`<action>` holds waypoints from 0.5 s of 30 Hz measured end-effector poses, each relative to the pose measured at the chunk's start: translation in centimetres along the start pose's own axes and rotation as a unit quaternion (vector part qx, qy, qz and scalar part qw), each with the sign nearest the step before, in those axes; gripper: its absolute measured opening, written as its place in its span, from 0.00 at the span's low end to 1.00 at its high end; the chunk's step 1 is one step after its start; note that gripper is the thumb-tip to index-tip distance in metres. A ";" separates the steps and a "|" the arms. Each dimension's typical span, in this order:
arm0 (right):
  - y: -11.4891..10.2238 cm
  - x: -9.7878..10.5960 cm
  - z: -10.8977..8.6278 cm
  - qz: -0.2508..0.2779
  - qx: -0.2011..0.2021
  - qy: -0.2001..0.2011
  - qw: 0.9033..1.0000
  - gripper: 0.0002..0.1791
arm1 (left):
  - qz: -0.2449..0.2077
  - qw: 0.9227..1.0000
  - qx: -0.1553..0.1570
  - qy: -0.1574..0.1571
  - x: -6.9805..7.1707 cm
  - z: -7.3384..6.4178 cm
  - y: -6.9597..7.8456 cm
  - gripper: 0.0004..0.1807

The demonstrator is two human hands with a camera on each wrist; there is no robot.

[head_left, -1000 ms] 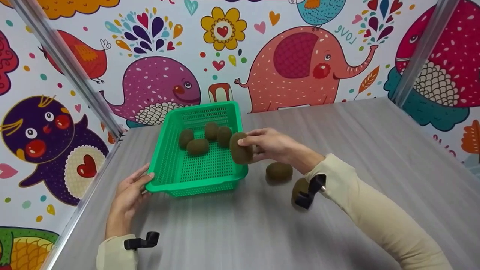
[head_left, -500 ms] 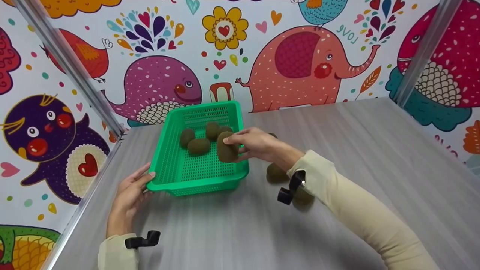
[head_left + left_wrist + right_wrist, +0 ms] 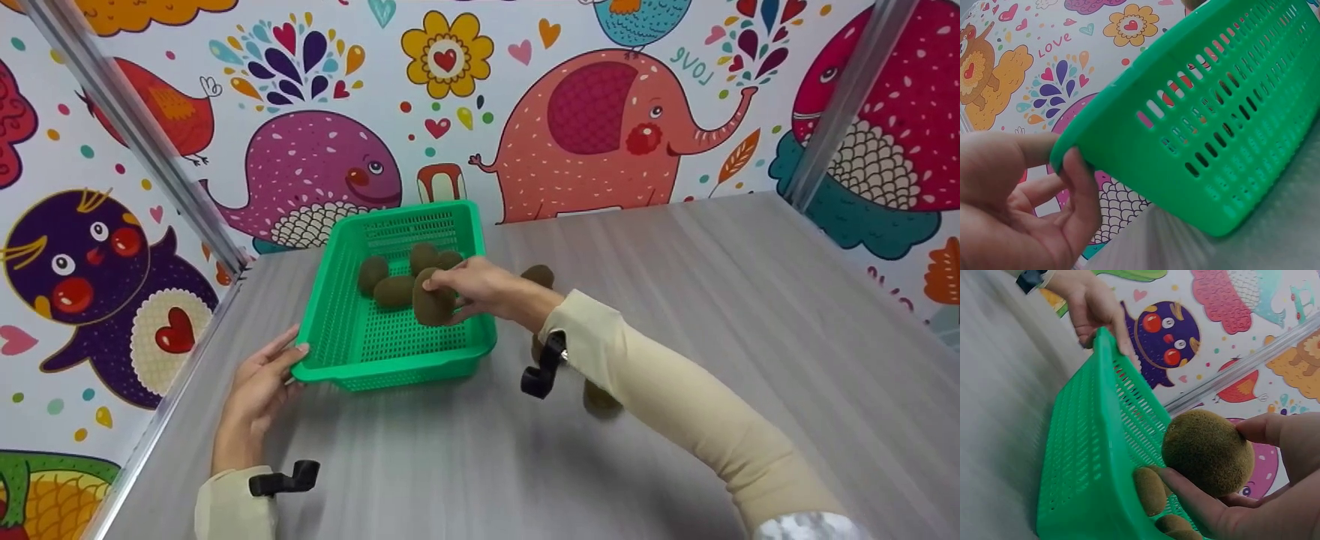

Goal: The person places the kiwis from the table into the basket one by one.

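My right hand (image 3: 480,289) holds a brown fuzzy kiwi (image 3: 433,298) over the right half of a green plastic basket (image 3: 405,369). Thumb and fingers pinch this kiwi (image 3: 1207,451) from its sides in the right wrist view. My left hand (image 3: 255,390) grips the basket's near left corner, its thumb on the rim (image 3: 1095,107) in the left wrist view. Several kiwis lie in the basket, among them one at the left (image 3: 373,275) and one lying sideways (image 3: 393,292). The held kiwi overlaps the sideways one in the head view.
Right of the basket, a kiwi (image 3: 538,276) lies on the grey wood-grain table (image 3: 420,465). Another kiwi (image 3: 602,400) sits nearer, partly under the right sleeve, and one more is mostly hidden by the wrist. A printed cartoon wall (image 3: 322,165) stands close behind the basket.
My right hand has moved left with the kiwi, from the basket's right rim to above its inside. A kiwi on the table behind the wrist has come into view. The left hand stays put.
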State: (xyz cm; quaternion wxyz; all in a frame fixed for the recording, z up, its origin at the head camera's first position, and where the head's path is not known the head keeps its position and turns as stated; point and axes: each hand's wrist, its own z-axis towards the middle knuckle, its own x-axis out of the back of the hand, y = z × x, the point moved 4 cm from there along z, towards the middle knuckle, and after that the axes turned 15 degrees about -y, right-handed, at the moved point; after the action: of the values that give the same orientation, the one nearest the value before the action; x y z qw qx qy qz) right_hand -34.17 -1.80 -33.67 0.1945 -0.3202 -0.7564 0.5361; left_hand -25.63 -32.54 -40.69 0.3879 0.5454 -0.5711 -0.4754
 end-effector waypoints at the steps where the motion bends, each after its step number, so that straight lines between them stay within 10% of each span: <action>1: 0.1 -0.2 0.3 -0.003 -0.001 0.000 1.000 0.25 | 0.001 1.000 -0.002 0.000 0.0 0.0 0.0 0.36; 15: 1.0 -2.1 4.0 0.026 -0.013 -0.002 1.000 0.34 | -0.003 1.000 -0.002 0.001 0.2 0.0 -0.1 0.37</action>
State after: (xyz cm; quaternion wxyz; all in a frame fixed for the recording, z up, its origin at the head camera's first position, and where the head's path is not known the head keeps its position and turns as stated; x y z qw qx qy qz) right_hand -34.92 -5.82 -35.87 0.1744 -0.3413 -0.7549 0.5322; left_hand -25.59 -32.69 -40.81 0.3879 0.5471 -0.5681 -0.4770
